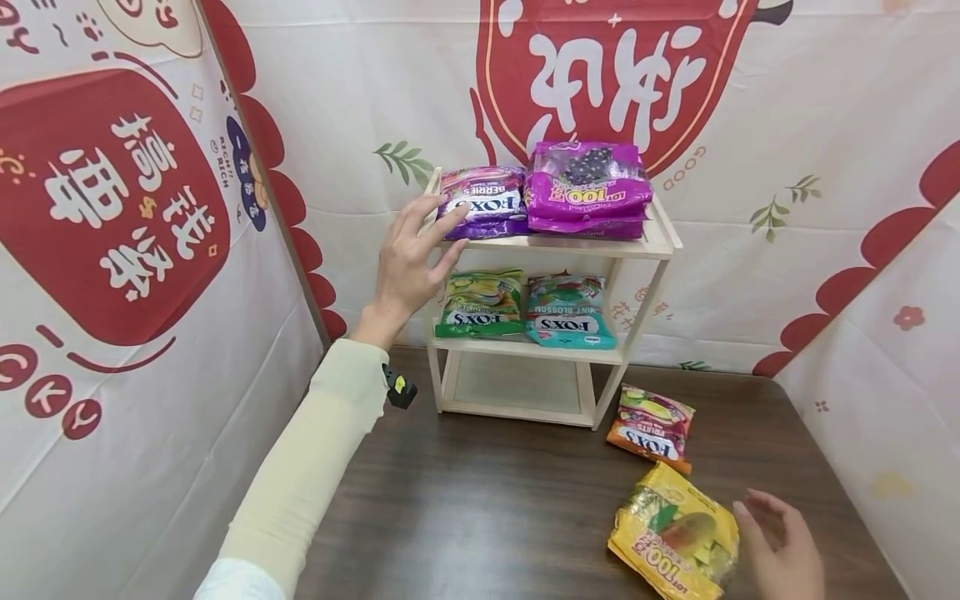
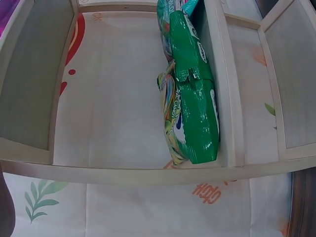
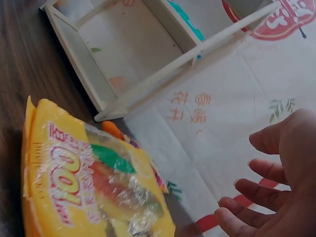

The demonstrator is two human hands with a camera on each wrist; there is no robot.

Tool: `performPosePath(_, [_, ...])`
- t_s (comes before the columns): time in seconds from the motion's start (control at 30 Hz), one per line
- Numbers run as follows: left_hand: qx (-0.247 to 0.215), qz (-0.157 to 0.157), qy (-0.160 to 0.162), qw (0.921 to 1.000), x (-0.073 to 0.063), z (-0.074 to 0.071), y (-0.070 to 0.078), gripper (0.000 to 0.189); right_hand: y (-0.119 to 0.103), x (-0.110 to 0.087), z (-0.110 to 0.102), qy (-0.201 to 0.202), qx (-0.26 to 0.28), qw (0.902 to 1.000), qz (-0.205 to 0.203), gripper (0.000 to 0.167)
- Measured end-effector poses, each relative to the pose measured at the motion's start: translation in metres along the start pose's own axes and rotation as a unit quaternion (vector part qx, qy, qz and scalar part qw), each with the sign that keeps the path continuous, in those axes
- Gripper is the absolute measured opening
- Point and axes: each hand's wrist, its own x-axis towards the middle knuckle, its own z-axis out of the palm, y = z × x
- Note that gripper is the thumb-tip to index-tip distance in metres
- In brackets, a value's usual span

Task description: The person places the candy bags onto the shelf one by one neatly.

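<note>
My left hand (image 1: 411, 262) reaches to the top left of a small wooden shelf. Its fingers, loosely extended, overlap the left side of a purple Fox's Berries candy bag (image 1: 487, 200). In the left wrist view that hand hardly shows, only a dark edge at the far left. Down at the lower right, my right hand (image 1: 783, 542) is beside a yellow Lot 100 mango candy bag (image 1: 678, 533) lying on the table. The right wrist view shows this hand (image 3: 271, 182) with fingers spread and bent a little, nothing between them, apart from the yellow bag (image 3: 98, 177).
The wooden shelf (image 1: 660, 242) also bears a magenta Lot 100 bag (image 1: 588, 192) on top. A green Fox's bag (image 1: 480, 308) and a teal Mint Blossom bag (image 1: 570, 312) lie on its middle tier. A Fox's Fruits bag (image 1: 652, 429) lies on the table (image 1: 450, 517) by the shelf's right leg.
</note>
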Motion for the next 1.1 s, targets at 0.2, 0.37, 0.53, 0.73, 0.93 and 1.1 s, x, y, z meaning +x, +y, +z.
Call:
performPosePath(0.2, [0.0, -0.005, 0.003, 1.0, -0.001, 0.004, -0.001, 0.037, 0.018, -0.004, 0.003, -0.011, 0.017, 0.9994, 0.03, 0.074])
performPosePath(0.37, [0.007, 0.004, 0.015, 0.9999, -0.004, 0.008, -0.004, 0.033, 0.031, -0.006, 0.004, -0.049, 0.022, 0.9963, 0.068, 0.087])
performPosePath(0.53, [-0.007, 0.019, 0.052, 0.9985, -0.007, 0.015, -0.007, 0.029, 0.042, -0.01, 0.011, -0.029, 0.043, 0.995, 0.085, 0.087])
performPosePath(0.73, [-0.03, 0.029, 0.107, 0.9933, -0.009, 0.023, -0.007, 0.026, 0.053, -0.014, 0.023, 0.01, 0.052, 0.9917, 0.117, 0.087])
performPosePath(0.93, [-0.046, 0.025, 0.134, 0.9896, -0.009, 0.027, -0.006, 0.024, 0.072, -0.011, 0.032, 0.034, 0.016, 0.9919, 0.121, 0.089])
performPosePath(1.1, [-0.05, 0.015, 0.146, 0.9879, -0.007, 0.026, -0.005, 0.023, 0.081, -0.008, 0.043, 0.08, 0.048, 0.99, 0.105, 0.092])
